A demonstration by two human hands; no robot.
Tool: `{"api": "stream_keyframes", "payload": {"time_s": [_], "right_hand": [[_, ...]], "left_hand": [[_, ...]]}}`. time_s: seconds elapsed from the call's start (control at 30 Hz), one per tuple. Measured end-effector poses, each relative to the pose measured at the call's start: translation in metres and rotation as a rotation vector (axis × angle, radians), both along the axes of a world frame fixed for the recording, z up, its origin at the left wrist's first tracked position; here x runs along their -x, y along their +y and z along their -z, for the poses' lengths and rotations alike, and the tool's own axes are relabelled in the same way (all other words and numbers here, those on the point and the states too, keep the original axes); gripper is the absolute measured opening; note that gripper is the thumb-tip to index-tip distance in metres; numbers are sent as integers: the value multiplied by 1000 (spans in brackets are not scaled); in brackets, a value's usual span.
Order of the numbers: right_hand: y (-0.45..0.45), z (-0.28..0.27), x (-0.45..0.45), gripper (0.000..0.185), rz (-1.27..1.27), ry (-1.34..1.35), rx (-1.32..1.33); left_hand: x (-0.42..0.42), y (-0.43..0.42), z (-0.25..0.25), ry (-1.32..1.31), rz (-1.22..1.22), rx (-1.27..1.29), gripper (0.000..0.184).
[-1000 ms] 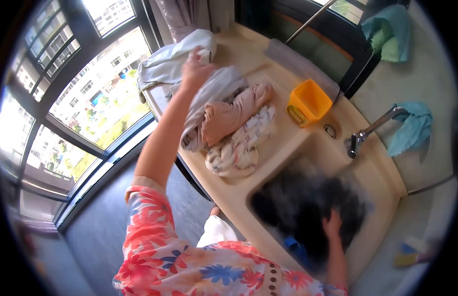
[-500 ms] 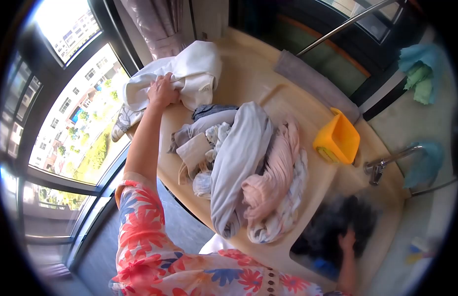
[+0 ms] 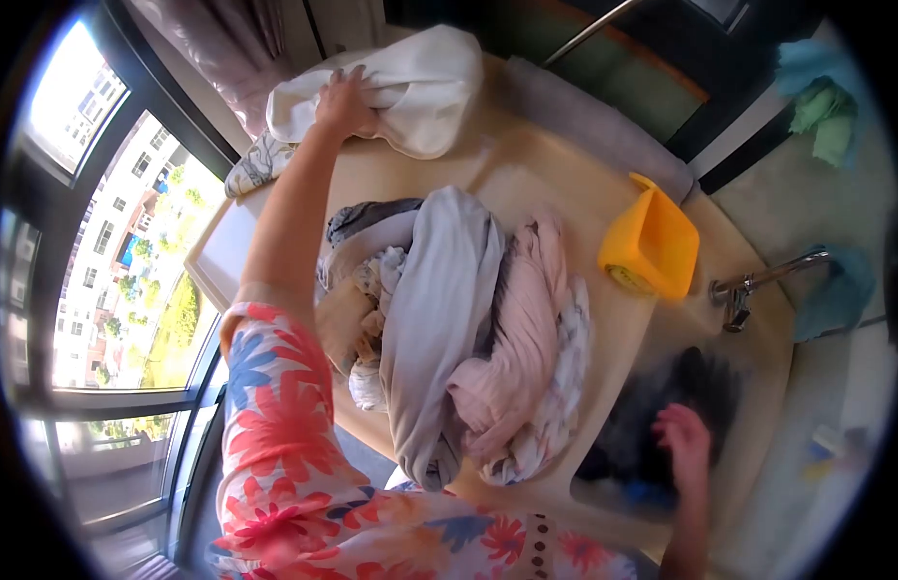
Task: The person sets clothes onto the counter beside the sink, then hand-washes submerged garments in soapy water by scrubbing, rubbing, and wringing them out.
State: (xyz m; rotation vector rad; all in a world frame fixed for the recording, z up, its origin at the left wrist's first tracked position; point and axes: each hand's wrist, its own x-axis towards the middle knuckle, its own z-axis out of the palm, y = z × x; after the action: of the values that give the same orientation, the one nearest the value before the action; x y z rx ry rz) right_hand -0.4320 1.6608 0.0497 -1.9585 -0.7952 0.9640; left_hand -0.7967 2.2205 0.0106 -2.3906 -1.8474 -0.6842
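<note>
The counter (image 3: 555,174) runs beneath both my hands, bare just in front of the laundry heap and behind the white cloth. Its left edge passes under my left forearm, so there is little room on that side; more lies open to the right of that hand.

The sink (image 3: 758,387) lies around my right hand, its walls bounding sideways room.

Under my left hand (image 3: 347,104) is the white cloth (image 3: 425,97), spread ahead and to the right of my fingers. It looks soft, limp and not fragile, probably light unless soaked. I'd take it by a bunched fold near my palm. My fingers rest over it; whether they pinch it I can't tell.

Below my right hand (image 3: 681,430) is dark laundry (image 3: 705,377), blurred; I'd expect it heavy and slippery if wet, best gathered by a thick bunch. My fingers are apart and loosely curled, with nothing visible between them; contact with it is unclear.

Between my hands, the grey cloth (image 3: 439,290) lies long, with the twisted pink cloth (image 3: 516,348) just right of it.

Ahead of my right hand stand the yellow box (image 3: 623,237) and, smaller, the tap (image 3: 736,314), both to be cleared when lifting.
</note>
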Motion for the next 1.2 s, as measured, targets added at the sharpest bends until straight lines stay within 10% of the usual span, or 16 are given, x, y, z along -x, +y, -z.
{"api": "stream_keyframes", "payload": {"time_s": [0.3,0.57,1.0,1.2], "right_hand": [[107,1,80,60,-326,485,308],[133,38,147,46,-217,580,-55],[233,56,269,45,-461,904,-221],[217,53,226,53,-643,734,-24]], "left_hand": [[44,-173,-15,-284,415,699,100],[44,-229,-31,-747,547,857,85],[202,-135,23,-1191,81,879,65],[203,-136,-5,-679,149,671,62]]}}
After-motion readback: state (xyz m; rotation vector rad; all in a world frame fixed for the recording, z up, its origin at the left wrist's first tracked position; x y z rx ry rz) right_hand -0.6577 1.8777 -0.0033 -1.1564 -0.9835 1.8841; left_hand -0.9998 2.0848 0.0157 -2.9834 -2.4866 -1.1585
